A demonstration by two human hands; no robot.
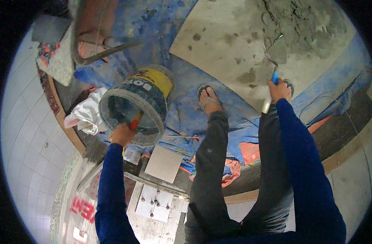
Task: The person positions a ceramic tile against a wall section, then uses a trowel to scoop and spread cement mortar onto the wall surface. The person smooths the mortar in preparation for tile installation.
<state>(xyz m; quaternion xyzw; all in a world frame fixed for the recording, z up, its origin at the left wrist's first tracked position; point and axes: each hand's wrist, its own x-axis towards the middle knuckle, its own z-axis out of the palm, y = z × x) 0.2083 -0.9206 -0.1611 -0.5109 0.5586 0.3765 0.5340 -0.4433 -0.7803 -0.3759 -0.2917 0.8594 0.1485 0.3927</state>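
My left hand [121,134] is curled around an orange-handled tool [136,120] at the rim of the grey bucket [133,107], tipping its mouth toward me. My right hand [278,89] is closed on the blue handle of a trowel [276,55], whose blade rests in the wet mortar [293,24] at the far corner of the board [218,44], ready to scoop
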